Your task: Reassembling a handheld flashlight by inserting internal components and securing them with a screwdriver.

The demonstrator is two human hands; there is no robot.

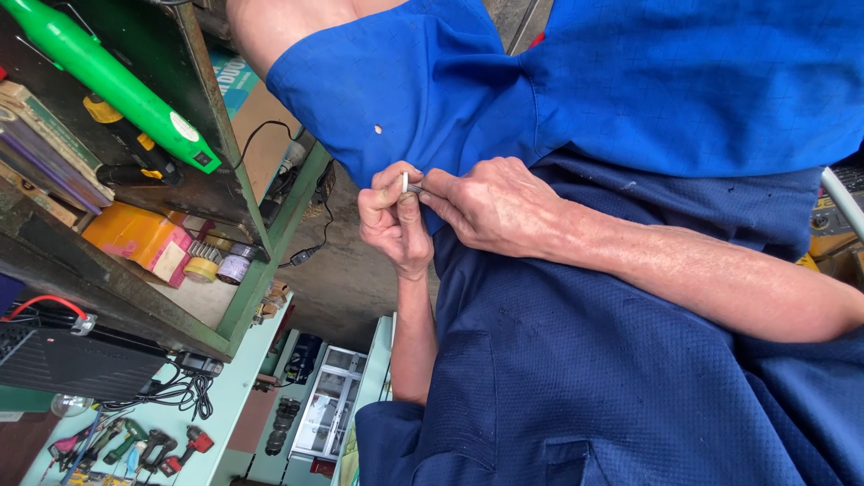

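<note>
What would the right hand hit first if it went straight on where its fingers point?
The right hand meets the small pin at its fingertips, pinched in the left hand; likely that hand's fingers just behind.

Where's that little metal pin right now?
In the head view the small metal pin sits at centre frame, pinched between the fingertips of both hands against the blue shirt, right of the green shelf unit.

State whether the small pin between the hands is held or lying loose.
Held: the small pin stands pinched by the left hand, the right hand touching beside it.
</note>
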